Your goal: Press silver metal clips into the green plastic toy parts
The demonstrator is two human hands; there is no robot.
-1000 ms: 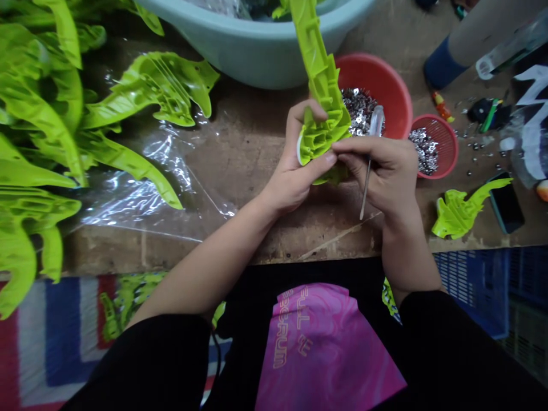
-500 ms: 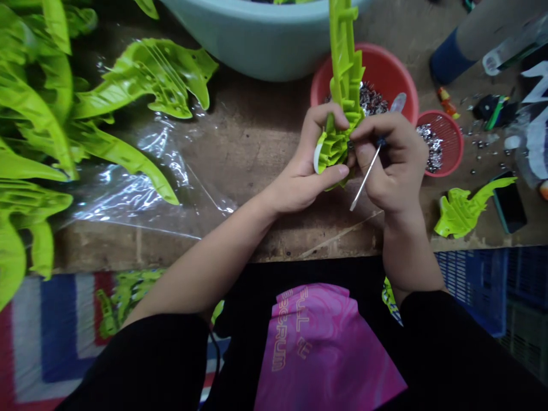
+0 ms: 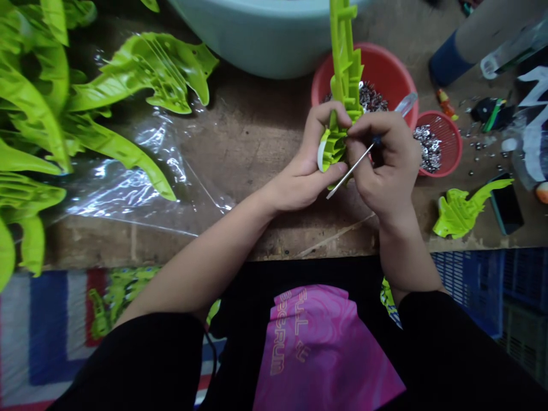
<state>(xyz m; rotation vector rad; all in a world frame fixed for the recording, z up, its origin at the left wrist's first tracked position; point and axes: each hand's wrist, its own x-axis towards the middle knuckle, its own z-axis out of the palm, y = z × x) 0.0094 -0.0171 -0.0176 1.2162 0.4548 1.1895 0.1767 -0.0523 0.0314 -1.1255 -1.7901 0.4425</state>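
My left hand point(image 3: 302, 168) grips a lime-green ribbed plastic part point(image 3: 345, 80), its long end pointing away from me over a red bowl point(image 3: 321, 80). A white edge shows on the part's near end. In my right hand point(image 3: 387, 165) is a screwdriver point(image 3: 349, 178) with a clear handle, its metal shaft slanting down to the left between the fingers. The right thumb and forefinger are pinched against the green part; anything small between them is hidden. Small metal pieces point(image 3: 372, 98) lie in the red bowl behind my hands.
Many green parts point(image 3: 141, 71) are piled at left, partly on clear plastic film point(image 3: 120, 194). A pale tub point(image 3: 265, 40) stands at the back. To the right are a small red basket point(image 3: 454, 142) of metal pieces, another green part point(image 3: 460, 211) and a phone point(image 3: 507, 208).
The screwdriver has swung in my right hand, so its tip now points further left and slightly higher. The right hand has shifted a little left; the left hand keeps its hold on the green part.
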